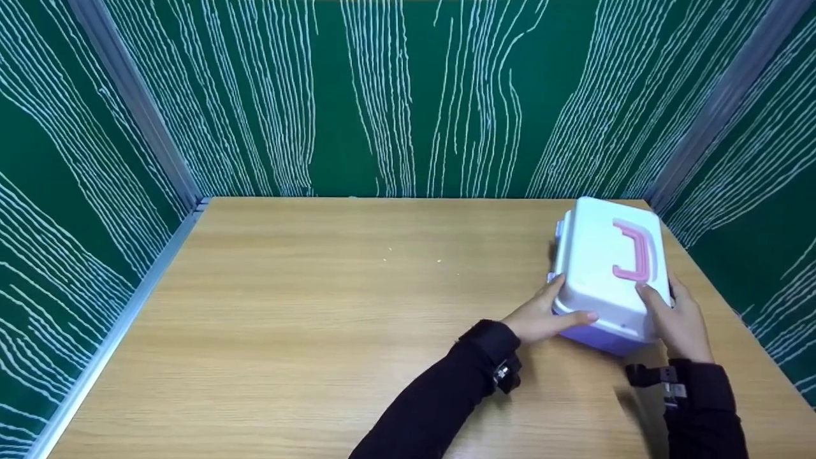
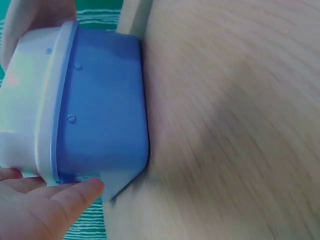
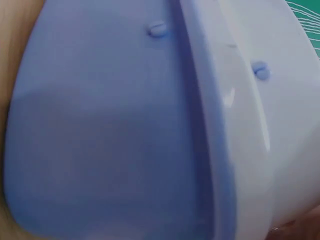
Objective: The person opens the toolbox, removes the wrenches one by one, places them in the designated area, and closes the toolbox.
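A storage box with a white lid, a purple-blue base and a pink carry handle stands on the table's right side; I see the box point(image 1: 605, 255) upright in the head view. My left hand point(image 1: 542, 315) is at its near left corner. The left fingers point(image 2: 75, 197) look straight as they touch the box's side in the left wrist view. On the near right, my right hand point(image 1: 685, 322) grips the box, its thumb on the lid beside the pink handle point(image 1: 641, 255). The right fingers are mostly hidden behind the box's right side. Its base point(image 3: 100, 125) fills much of the right wrist view.
The wooden table point(image 1: 306, 306) spreads to the left, with a few tiny pale specks point(image 1: 438, 261) near its middle. Green panels with white wavy lines point(image 1: 382, 95) and metal posts point(image 1: 143, 108) enclose the back and sides. Light-purple clasps point(image 1: 558, 229) show on the box's left side.
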{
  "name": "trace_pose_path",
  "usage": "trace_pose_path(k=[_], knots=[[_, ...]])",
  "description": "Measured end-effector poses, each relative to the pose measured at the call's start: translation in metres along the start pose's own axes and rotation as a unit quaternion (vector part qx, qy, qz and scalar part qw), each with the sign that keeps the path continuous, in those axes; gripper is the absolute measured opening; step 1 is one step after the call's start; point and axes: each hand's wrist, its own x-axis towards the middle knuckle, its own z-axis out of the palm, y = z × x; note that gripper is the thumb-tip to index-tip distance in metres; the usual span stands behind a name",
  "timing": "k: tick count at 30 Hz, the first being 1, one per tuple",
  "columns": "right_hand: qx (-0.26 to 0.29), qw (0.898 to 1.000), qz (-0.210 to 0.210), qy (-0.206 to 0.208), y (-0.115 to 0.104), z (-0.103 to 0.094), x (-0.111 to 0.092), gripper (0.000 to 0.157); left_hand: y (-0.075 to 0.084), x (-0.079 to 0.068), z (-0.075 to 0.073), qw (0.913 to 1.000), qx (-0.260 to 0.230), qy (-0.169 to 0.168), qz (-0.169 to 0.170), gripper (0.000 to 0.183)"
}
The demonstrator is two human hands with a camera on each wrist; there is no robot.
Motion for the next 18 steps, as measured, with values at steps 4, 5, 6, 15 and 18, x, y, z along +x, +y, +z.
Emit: trace_pose_path(k=[4,5,6,15,18], knots=[[0.005,1.000,0.002,0.003,-0.003,0.002,0.000,0.088,-0.001,-0.002,0.000,1.0000,-0.003,-0.005,0.006,0.088],[0.008,1.000,0.002,0.002,-0.003,0.001,-0.001,0.089,-0.001,-0.002,-0.001,0.9999,-0.003,-0.004,0.010,0.088],[0.011,1.000,0.002,0.000,-0.004,0.001,-0.001,0.089,-0.001,-0.003,-0.001,0.9999,-0.005,-0.004,0.015,0.088],[0.015,1.000,0.001,-0.004,-0.007,0.006,0.000,0.089,-0.007,-0.007,-0.008,0.9994,-0.003,0.018,0.030,0.085],[0.005,1.000,-0.004,-0.001,-0.008,0.012,-0.001,0.087,-0.011,-0.010,-0.010,0.9989,0.001,0.032,0.035,0.084]])
